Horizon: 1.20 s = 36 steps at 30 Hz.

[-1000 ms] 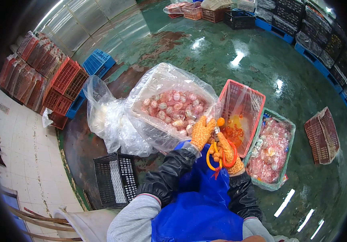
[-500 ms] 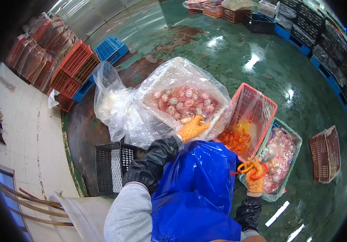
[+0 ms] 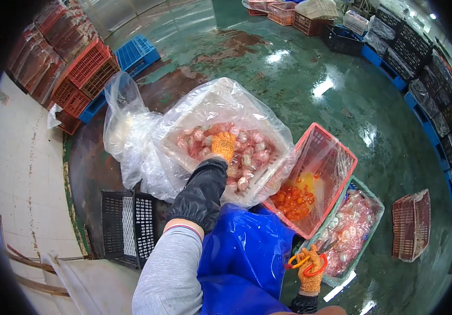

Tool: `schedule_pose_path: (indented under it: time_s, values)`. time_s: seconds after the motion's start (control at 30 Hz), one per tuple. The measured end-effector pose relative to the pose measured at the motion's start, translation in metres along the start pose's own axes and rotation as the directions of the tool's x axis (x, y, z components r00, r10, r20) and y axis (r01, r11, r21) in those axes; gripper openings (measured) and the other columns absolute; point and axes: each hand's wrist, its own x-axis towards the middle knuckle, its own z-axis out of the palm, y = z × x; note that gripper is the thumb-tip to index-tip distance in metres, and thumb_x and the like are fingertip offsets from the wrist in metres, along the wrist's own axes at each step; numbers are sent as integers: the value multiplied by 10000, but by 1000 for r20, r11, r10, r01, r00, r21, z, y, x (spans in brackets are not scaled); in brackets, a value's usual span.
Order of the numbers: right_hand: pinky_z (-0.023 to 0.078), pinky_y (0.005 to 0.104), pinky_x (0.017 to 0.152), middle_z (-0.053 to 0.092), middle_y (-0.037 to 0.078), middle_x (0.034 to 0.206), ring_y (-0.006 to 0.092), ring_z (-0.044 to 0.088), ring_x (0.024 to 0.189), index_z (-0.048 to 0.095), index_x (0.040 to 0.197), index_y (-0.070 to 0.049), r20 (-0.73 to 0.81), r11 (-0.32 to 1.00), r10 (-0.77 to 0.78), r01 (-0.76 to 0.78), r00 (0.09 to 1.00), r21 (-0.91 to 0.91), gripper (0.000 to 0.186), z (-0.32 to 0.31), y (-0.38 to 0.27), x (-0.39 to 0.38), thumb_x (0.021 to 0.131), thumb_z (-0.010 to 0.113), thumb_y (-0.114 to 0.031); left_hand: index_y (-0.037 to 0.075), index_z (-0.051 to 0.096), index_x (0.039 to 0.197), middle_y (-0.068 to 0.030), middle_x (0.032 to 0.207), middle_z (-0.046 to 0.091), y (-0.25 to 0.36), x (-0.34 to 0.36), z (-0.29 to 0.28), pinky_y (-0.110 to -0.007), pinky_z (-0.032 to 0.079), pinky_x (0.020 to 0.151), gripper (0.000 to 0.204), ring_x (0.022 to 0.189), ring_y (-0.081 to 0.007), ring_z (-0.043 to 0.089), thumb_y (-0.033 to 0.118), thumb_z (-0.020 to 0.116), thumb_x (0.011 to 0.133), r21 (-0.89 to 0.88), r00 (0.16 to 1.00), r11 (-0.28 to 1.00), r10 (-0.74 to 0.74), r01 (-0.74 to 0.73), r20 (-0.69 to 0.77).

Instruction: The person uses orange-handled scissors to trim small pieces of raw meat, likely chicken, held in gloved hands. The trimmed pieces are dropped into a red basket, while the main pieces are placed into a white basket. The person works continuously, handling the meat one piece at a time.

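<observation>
My left hand (image 3: 223,146), in an orange textured glove, reaches down into a white crate (image 3: 205,107) lined with clear plastic. Its fingers are hidden among small round plastic-wrapped balls (image 3: 249,152), pale and reddish. My right hand (image 3: 310,278), gloved alike, holds scissors (image 3: 291,261) with orange and red handles, blades pointing away beside a green crate (image 3: 377,210). That crate is filled with crumpled pinkish plastic wrappings (image 3: 349,223). Between the two stands a red crate (image 3: 345,148), plastic-lined, with shiny orange balls like egg yolks (image 3: 291,202) and yellowish liquid.
A black crate (image 3: 113,226) stands to my left, near a white wall (image 3: 26,157). Bunched clear plastic (image 3: 134,139) spills beside the white crate. A reddish-brown crate (image 3: 410,226) stands at right on wet green floor. Stacked crates and blue pallets (image 3: 137,52) line the sides.
My left hand has moved from the white crate's near edge in among the wrapped balls. My right hand, still with the scissors, sits lower in view. The whole view has shifted slightly.
</observation>
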Motion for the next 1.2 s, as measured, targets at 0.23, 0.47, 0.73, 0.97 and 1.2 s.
schedule_pose_path:
  time_s: [0.23, 0.47, 0.73, 0.97, 1.2]
  values:
    - [452, 281, 610, 542, 84, 813, 162, 514, 656, 441, 1157, -57, 117, 986, -76, 92, 990, -137, 374, 9, 2, 15, 816, 572, -139, 61, 590, 994, -120, 983, 589, -26, -7, -26, -397, 428, 774, 266, 909, -298, 551, 224, 556, 786, -649, 1000, 761, 13, -16, -9]
    - [394, 218, 628, 479, 25, 901, 112, 454, 714, 406, 1257, -57, 334, 629, -554, 646, 763, -433, 466, 126, -8, -10, 812, 530, 0, 71, 535, 906, -128, 1054, 555, 0, -108, -124, -408, 465, 817, 119, 981, -288, 539, 170, 535, 840, -849, 993, -526, 66, -45, -94]
    - [441, 312, 606, 565, 66, 884, 152, 526, 716, 440, 1231, -33, 626, -4, -574, 763, 528, -647, 399, 141, 36, 9, 841, 521, -58, 53, 536, 991, -192, 1216, 469, 79, -156, -131, -472, 444, 885, 194, 1062, -341, 506, 198, 480, 876, -194, 986, -967, 163, 168, 41]
    - [406, 240, 421, 542, 38, 759, 102, 513, 564, 501, 1092, -72, 416, 914, -282, 373, 864, -156, 314, 128, 15, -11, 890, 493, -312, 12, 530, 1049, -156, 1028, 578, 95, -195, -160, -332, 514, 685, 269, 875, -259, 599, 217, 475, 884, -285, 944, -908, 254, 308, 211]
    - [403, 178, 496, 525, -2, 828, 52, 481, 630, 483, 1181, -61, 485, 772, -382, 560, 787, -301, 372, 151, 3, -60, 823, 584, -66, 74, 560, 1031, -53, 614, 541, 86, -203, -215, -237, 395, 396, 400, 433, -117, 479, 425, 422, 902, -806, 850, -366, 441, 464, 289]
